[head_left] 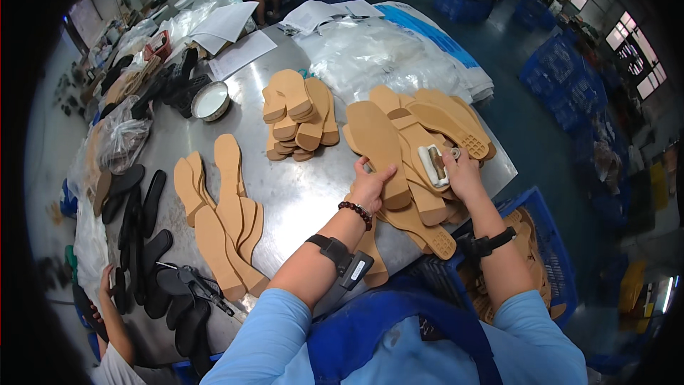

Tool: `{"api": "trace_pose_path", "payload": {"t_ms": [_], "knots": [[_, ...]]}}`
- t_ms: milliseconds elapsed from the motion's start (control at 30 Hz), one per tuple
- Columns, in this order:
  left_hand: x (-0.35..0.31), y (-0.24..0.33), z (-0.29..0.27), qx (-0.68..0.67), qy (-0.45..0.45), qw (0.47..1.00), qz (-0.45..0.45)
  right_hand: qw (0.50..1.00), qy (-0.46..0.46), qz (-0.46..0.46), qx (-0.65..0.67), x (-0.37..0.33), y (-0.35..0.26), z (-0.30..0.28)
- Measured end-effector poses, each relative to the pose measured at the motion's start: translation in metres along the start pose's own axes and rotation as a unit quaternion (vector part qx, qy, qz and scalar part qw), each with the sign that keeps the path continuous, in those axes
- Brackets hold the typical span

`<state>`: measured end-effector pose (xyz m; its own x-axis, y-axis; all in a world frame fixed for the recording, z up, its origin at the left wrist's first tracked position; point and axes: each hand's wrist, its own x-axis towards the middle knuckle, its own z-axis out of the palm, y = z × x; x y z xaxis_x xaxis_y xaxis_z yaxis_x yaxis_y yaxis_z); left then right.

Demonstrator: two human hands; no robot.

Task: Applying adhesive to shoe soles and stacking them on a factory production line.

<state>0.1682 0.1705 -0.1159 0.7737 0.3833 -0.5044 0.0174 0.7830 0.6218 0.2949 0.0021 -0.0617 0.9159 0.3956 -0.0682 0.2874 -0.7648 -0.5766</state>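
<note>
My left hand (370, 187) is closed round the side of a long tan shoe sole (376, 150), thumb on its upper face. The sole is tilted over a heap of similar soles (420, 199). My right hand (463, 175) is closed on a small white-rimmed tool (432, 166) with a brownish middle; its exact kind is unclear. A small round end shows by the fingers. Just beyond the right hand lies a sole with a gridded heel (476, 144). The fingers partly hide the tool.
Stacked tan soles (293, 117) and a fanned group (226, 221) lie on the metal table (285, 192). Black soles (153, 249), pliers-like tool (203, 289) and white bowl (211, 102) are leftward. Plastic bags (377, 50) lie behind; a blue crate (552, 242) stands right. Another person's hand (107, 281) is lower left.
</note>
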Motion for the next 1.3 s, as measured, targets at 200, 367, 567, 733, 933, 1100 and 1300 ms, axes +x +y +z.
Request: {"api": "trace_pose_path", "payload": {"t_ms": [200, 367, 567, 733, 933, 1100, 1300], "knots": [[0.001, 0.0, -0.018, -0.065, 0.004, 0.997, 0.036, 0.994, -0.081, -0.024, 0.069, -0.026, -0.018, 0.018], [-0.052, 0.043, -0.075, 0.041, -0.082, 0.996, -0.009, 0.958, -0.158, 0.008, 0.238, -0.115, -0.037, 0.038], [-0.125, 0.039, -0.199, 0.245, 0.046, 0.968, -0.036, 0.9, -0.417, -0.072, 0.103, -0.158, -0.05, 0.091], [-0.153, -0.009, -0.246, 0.437, 0.221, 0.847, 0.21, 0.936, -0.304, -0.089, 0.155, -0.125, -0.035, 0.109], [-0.178, -0.038, -0.253, 0.307, 0.218, 0.904, 0.204, 0.909, -0.247, -0.315, 0.113, -0.155, -0.064, 0.152], [-0.186, -0.005, -0.236, 0.301, 0.209, 0.917, 0.156, 0.876, -0.084, -0.47, 0.071, -0.117, -0.065, 0.179], [-0.161, 0.057, -0.212, 0.602, 0.106, 0.723, 0.321, 0.871, -0.127, -0.465, 0.092, -0.153, -0.07, 0.177]]}}
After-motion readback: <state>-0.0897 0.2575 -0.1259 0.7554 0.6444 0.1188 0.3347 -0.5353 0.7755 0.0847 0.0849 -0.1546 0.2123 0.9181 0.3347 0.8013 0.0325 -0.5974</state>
